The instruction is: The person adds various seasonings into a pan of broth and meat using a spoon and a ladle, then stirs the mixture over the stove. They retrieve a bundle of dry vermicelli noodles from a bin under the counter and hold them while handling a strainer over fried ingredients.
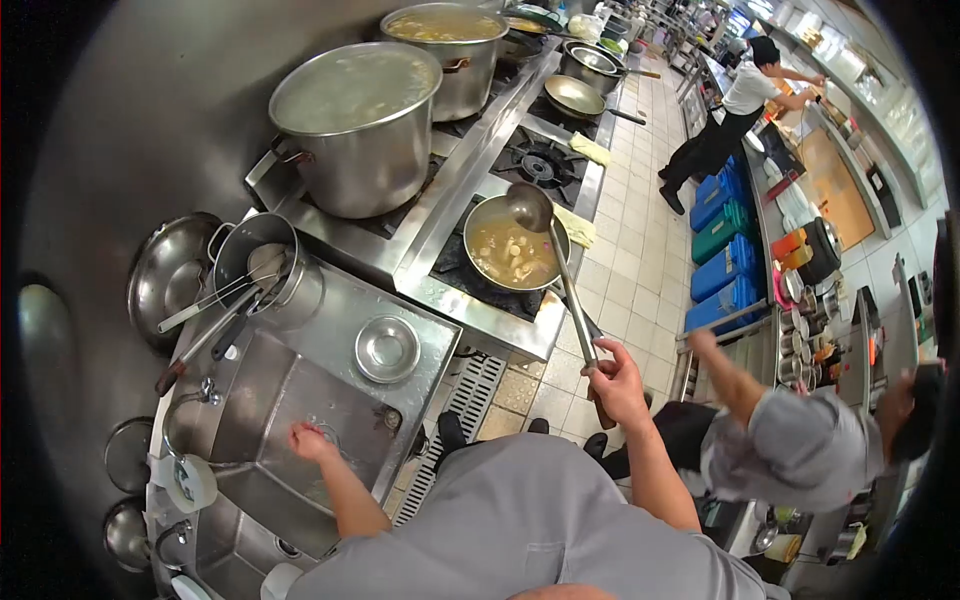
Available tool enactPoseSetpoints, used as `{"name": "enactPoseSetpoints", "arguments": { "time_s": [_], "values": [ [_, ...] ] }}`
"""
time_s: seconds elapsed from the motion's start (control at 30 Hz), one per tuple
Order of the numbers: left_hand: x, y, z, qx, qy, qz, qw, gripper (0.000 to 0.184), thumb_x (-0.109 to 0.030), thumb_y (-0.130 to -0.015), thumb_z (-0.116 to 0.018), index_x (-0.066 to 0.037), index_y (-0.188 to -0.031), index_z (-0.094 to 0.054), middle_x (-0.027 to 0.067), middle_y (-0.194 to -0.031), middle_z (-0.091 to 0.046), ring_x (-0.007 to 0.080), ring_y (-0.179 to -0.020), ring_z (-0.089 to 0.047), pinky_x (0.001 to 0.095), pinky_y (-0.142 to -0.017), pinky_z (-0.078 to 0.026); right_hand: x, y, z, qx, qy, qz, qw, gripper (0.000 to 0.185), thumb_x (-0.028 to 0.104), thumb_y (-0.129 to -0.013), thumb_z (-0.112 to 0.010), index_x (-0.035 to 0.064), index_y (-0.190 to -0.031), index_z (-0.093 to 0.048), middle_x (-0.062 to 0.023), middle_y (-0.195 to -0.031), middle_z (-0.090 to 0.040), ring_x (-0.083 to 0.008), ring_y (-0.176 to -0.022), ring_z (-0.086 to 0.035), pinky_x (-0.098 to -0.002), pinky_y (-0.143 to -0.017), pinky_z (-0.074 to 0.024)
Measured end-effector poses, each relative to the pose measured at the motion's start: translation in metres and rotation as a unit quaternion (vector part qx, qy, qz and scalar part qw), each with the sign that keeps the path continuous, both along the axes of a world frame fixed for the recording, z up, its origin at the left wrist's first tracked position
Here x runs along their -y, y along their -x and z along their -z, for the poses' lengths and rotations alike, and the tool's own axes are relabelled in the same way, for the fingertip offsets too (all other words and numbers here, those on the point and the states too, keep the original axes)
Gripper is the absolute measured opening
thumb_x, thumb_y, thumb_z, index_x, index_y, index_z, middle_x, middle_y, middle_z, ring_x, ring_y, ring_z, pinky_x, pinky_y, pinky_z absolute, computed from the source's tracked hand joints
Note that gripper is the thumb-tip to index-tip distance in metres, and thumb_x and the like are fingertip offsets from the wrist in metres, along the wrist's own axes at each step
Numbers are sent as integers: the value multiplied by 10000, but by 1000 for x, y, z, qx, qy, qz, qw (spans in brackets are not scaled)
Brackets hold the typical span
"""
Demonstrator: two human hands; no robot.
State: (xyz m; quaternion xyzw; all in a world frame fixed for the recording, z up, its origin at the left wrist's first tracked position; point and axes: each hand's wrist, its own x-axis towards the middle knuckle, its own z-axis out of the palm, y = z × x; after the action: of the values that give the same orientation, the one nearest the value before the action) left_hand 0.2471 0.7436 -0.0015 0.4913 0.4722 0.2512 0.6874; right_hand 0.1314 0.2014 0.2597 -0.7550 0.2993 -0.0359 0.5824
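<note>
My right hand [618, 385] is closed around the long handle of a ladle [530, 207]. The ladle's round bowl is over the far rim of a pan [478, 268], and its handle slants down towards me. In the pan, on the front burner, is a brownish broth [512, 250] with pale pieces. Over the steel sink [290, 400] hangs my left hand [313, 441], its fingers loosely bent, with nothing visible in them. A shallow metal bowl [387, 349] sits on the ledge between sink and stove.
Two large stockpots [355, 160] [450, 75] stand on the back burners. A pot [240, 245] with strainers and tools is left of the stove. A frying pan [575, 95] lies farther along. One co-worker [800, 445] is close on my right, another [745, 95] farther off.
</note>
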Motion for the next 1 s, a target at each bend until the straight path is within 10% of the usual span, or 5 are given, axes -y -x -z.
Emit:
{"name": "enactPoseSetpoints", "arguments": {
  "time_s": [0.1,0.37,0.57,0.7,1.0],
  "values": [
    [11,8,-3,-6,-73,-9,997,169,-207,-954,-580,-52,-1020,-599,13,-776,-555,111,-606,-473,270,-525,-394,25,3,9,-38,251,-68,965,495,35,-850,-605,44,-1334,-499,-103,-783,-659,-159,-657,-600,-321,-620,-500],
    [94,-32,-98,120,-298,213,923,193,-207,-1004,-578,-24,-1056,-610,-3,-814,-574,75,-735,-503,245,-622,-425,118,22,20,-31,302,-131,944,439,147,-824,-650,140,-1257,-576,-145,-864,-710,-364,-821,-682,-462,-753,-537],
    [380,16,-186,96,-68,503,856,197,-206,-970,-627,-64,-1106,-622,33,-891,-654,117,-736,-623,259,-643,-518,228,49,5,14,323,-209,923,399,146,-833,-635,140,-1227,-569,-111,-843,-702,-351,-807,-682,-473,-729,-540],
    [561,57,-166,146,258,676,674,395,-267,-996,-585,-64,-1330,-532,153,-1162,-653,234,-949,-666,401,-825,-561,279,38,-4,74,346,-253,901,372,151,-843,-613,140,-1212,-569,-124,-879,-710,-357,-818,-687,-488,-728,-541],
    [725,64,-169,133,233,593,759,352,-231,-1027,-537,-164,-1367,-474,7,-1183,-584,149,-1072,-566,370,-882,-486,330,-13,30,122,372,-349,852,390,152,-833,-626,85,-1205,-529,-162,-862,-704,-375,-767,-686,-498,-666,-540]
  ]
}}
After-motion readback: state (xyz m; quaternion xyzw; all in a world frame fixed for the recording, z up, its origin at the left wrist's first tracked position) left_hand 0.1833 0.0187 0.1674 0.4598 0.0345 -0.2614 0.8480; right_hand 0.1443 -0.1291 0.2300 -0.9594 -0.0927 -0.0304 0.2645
